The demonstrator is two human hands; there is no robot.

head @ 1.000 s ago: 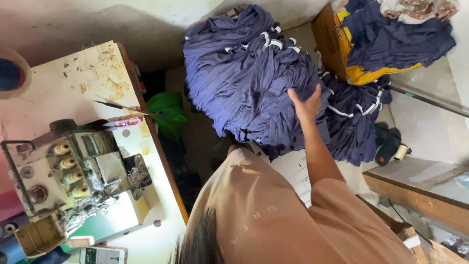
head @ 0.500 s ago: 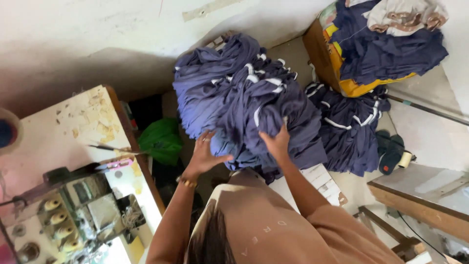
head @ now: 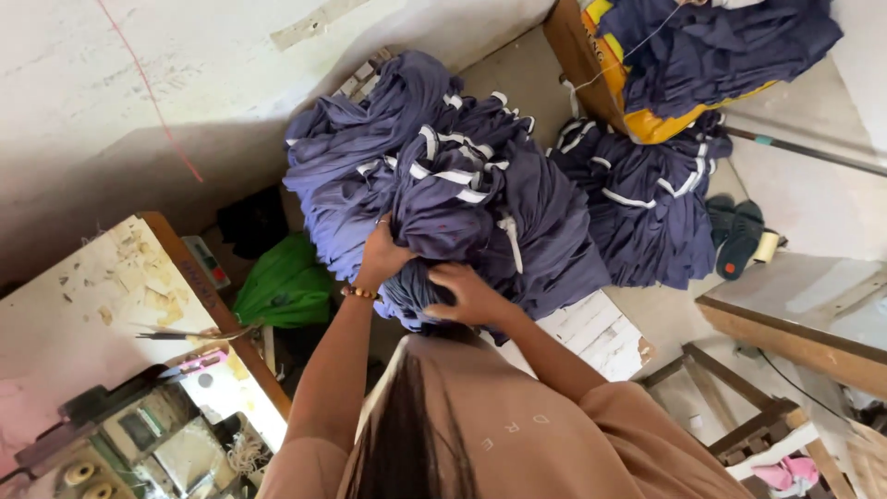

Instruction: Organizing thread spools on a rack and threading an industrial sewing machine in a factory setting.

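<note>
A big heap of dark blue garments with white stripes (head: pixel 443 176) rests on a white wooden stand (head: pixel 601 333) in front of me. My left hand (head: pixel 381 254) grips a bunch of that blue cloth near the heap's front edge; a bead bracelet sits on its wrist. Just to the right, my right hand (head: pixel 462 294) presses into the lower front of the same heap, fingers curled into the fabric. My brown-sleeved arms reach up from the bottom of the view.
A second pile of blue garments (head: pixel 647 212) lies on the floor to the right, and a crate (head: pixel 573 55) holds more. A sewing machine (head: pixel 129 434) stands on the worn table (head: pixel 83 296) at left. A green bag (head: pixel 286 286), sandals (head: pixel 735 236) and wooden frames (head: pixel 795 342) lie around.
The view has swung left and down. My left hand came up to the heap, and both hands now dig into its lower front; a second ago only the right hand touched it.
</note>
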